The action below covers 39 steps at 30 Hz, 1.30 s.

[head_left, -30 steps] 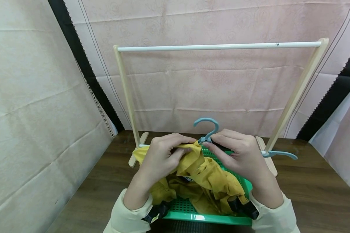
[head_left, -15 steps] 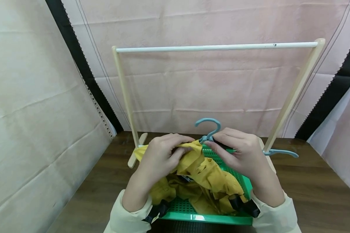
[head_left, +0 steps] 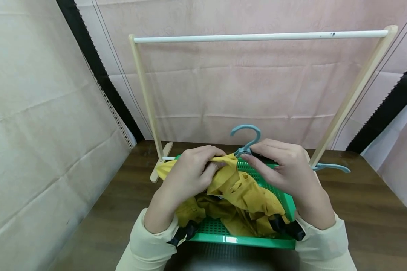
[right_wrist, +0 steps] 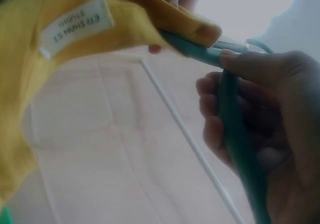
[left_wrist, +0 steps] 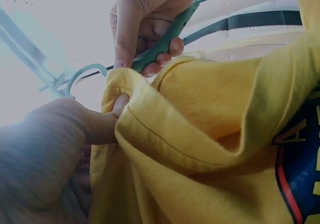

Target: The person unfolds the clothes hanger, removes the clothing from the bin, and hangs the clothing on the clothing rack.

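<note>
My left hand (head_left: 193, 169) pinches the collar edge of a yellow T-shirt (head_left: 251, 195) between thumb and fingers. The shirt hangs bunched over a green basket (head_left: 244, 241), and a dark printed patch (left_wrist: 300, 169) shows on its front in the left wrist view. In my right hand (head_left: 285, 165) is a blue clothes hanger (head_left: 249, 131), gripped just below its hook, with the hook pointing up. One hanger arm (right_wrist: 197, 51) reaches under the yellow cloth near a white label (right_wrist: 77, 28); the other arm (right_wrist: 237, 134) lies along my right palm. The covered arm's tip is hidden.
A clothes rack with a white rail (head_left: 257, 37) and pale wooden posts (head_left: 352, 98) stands behind the basket. Another blue hanger (head_left: 332, 166) shows by the right post's foot. Brown wooden tabletop (head_left: 352, 203) lies around; pale cloth walls (head_left: 71, 113) enclose it.
The head view has tilted, so rack and basket sit higher in the picture. Both hands keep their holds on shirt and hanger, with little movement between them.
</note>
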Motion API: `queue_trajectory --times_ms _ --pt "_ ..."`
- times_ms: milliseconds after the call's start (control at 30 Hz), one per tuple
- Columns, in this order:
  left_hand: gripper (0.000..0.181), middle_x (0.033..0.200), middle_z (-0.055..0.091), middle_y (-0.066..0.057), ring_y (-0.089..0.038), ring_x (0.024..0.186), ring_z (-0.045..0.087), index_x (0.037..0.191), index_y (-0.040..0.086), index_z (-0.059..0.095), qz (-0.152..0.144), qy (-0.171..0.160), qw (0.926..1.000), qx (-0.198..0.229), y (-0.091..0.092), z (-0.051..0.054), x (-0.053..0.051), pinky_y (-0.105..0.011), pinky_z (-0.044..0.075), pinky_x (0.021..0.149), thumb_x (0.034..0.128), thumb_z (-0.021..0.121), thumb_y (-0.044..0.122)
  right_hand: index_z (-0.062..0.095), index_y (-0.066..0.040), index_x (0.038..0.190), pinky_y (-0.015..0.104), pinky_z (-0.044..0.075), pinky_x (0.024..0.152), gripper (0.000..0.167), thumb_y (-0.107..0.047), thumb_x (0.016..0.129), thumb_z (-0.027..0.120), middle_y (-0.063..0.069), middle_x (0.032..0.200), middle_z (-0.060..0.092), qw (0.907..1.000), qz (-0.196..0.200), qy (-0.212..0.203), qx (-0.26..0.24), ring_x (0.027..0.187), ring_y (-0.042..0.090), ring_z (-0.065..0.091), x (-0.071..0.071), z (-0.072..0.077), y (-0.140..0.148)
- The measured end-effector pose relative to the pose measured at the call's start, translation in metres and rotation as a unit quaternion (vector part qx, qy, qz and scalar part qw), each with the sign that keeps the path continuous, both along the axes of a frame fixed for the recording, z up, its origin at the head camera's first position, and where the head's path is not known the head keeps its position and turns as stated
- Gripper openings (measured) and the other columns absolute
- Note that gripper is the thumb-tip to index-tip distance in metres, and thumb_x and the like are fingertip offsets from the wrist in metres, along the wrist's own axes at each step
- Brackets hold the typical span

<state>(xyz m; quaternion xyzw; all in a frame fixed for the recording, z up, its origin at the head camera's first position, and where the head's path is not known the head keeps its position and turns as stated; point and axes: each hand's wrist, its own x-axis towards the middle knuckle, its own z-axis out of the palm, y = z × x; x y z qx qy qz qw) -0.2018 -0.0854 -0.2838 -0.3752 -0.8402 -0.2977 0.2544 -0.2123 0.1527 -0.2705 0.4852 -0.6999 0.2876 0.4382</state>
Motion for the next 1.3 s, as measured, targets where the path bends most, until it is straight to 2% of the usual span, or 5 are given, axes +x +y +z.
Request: queue_trajectory --times_ms 267,600,800,1167,1300 --pt "0.011 0.098 0.072 0.007 -0.004 0.081 0.063 0.106 0.013 0.075 0.021 0.012 0.9997 -0.005 -0.003 0.000 -0.004 -0.022 0.052 0.072 0.0971 0.069 0.013 0.075 -0.004 0.108 0.019 0.055 0.075 0.018 -0.015 0.094 0.072 0.004 0.102 0.075 0.9979 0.012 -0.064 -0.001 0.086 0.013 0.071 0.005 0.004 0.007" --pt "0.014 0.095 0.073 0.010 -0.003 0.069 0.058 0.108 0.020 0.078 0.078 0.042 0.9960 -0.004 -0.013 -0.002 -0.004 -0.024 0.048 0.061 0.0986 0.068 0.024 0.074 0.003 0.105 0.019 0.055 0.079 0.020 -0.016 0.098 0.067 0.013 0.098 0.074 0.9926 0.106 -0.046 -0.037 0.087 0.017 0.072 0.008 0.008 0.003" --pt "0.017 0.100 0.074 0.009 -0.003 0.077 0.064 0.109 0.018 0.078 0.064 0.049 0.9965 0.020 -0.017 0.001 -0.008 -0.025 0.052 0.065 0.0996 0.066 0.026 0.072 -0.004 0.113 0.023 0.056 0.082 0.018 -0.008 0.097 0.068 0.003 0.104 0.074 0.9845 0.121 -0.121 0.040 0.092 0.012 0.071 0.005 0.001 0.010" --pt "0.015 0.099 0.074 0.007 0.000 0.060 0.055 0.106 0.015 0.077 0.042 0.069 0.9953 0.054 -0.017 0.003 -0.007 -0.020 0.047 0.053 0.0996 0.066 0.022 0.069 -0.010 0.121 0.031 0.057 0.081 0.026 -0.004 0.095 0.068 -0.002 0.112 0.072 0.9505 0.147 -0.230 0.148 0.099 0.007 0.069 0.005 -0.008 -0.005" --pt "0.013 0.098 0.073 0.008 -0.001 0.063 0.058 0.105 0.015 0.076 0.018 0.051 0.9956 0.076 -0.018 0.006 -0.005 -0.021 0.049 0.055 0.1003 0.065 0.020 0.070 -0.016 0.121 0.031 0.057 0.080 0.020 -0.018 0.102 0.062 -0.008 0.111 0.071 0.9115 0.155 -0.312 0.219 0.097 0.004 0.067 0.004 -0.013 -0.009"
